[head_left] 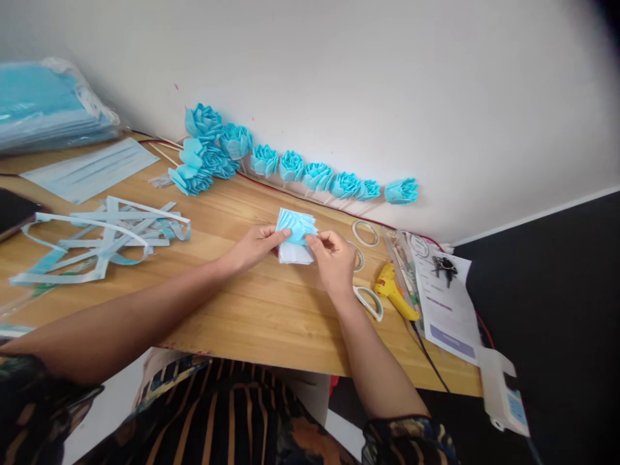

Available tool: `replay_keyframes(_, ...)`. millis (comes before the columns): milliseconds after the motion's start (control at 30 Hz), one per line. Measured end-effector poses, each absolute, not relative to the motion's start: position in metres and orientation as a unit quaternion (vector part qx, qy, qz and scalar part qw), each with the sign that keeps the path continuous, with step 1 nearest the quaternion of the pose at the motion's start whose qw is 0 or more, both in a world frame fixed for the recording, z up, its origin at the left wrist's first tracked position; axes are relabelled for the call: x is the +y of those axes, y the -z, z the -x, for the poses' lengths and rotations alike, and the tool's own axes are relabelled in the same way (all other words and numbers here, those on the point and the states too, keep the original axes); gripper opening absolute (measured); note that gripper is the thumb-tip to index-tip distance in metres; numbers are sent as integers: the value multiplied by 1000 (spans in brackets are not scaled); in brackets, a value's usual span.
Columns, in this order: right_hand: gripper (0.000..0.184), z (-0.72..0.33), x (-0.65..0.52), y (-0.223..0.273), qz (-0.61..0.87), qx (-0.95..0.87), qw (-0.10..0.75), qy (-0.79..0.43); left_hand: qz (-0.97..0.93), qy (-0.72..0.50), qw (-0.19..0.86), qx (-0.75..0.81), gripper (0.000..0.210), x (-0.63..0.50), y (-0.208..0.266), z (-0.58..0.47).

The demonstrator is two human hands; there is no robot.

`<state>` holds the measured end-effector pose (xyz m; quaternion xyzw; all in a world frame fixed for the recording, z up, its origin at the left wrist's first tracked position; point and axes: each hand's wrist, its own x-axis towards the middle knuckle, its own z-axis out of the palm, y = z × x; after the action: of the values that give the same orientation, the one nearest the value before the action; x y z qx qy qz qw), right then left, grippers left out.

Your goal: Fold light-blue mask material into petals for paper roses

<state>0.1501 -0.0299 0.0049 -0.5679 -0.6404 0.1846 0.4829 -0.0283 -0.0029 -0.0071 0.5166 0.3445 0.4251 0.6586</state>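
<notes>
Left hand (259,247): thumb and fingers pinching the left edge of a blue-and-white stack (301,227).
Right hand (338,263): thumb and fingertips gripping its right side.
Stack: between both hands, over the table (271,323).
Flowers (317,175): apparently finished, beside the wall (339,77).
Unformed: the stack, layers fanned; the pleated sheet (92,169), lying flat.

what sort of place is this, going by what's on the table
Probably a craft workspace at a wooden table, at home or in a small workshop: blue flowers lean by the wall, a yellow glue gun lies at the right, and cut strips are heaped at the left.
</notes>
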Motion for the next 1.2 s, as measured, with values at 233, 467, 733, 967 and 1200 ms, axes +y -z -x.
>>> replay_keyframes(233, 16, -149, -32, -6, 557, -668, 474, -135, -491, -428, 679, 338, 33, -2, 9, 28)
replay_keyframes(467, 10, -145, -34, -6, 543, -659, 507, -118, -414, -442, 731, 315, 36, 1, 15, 27)
replay_keyframes(733, 10, -141, -39, -10, 517, -692, 494, -95, -303, -459, 778, 305, 27, 6, 12, 28)
replay_keyframes(967, 17, -142, -41, -17, 492, -713, 484, -126, -314, -476, 758, 317, 26, 6, 11, 29)
replay_keyframes(1200, 26, -148, -31, -4, 567, -631, 496, -186, -465, -447, 690, 330, 36, -2, 13, 27)
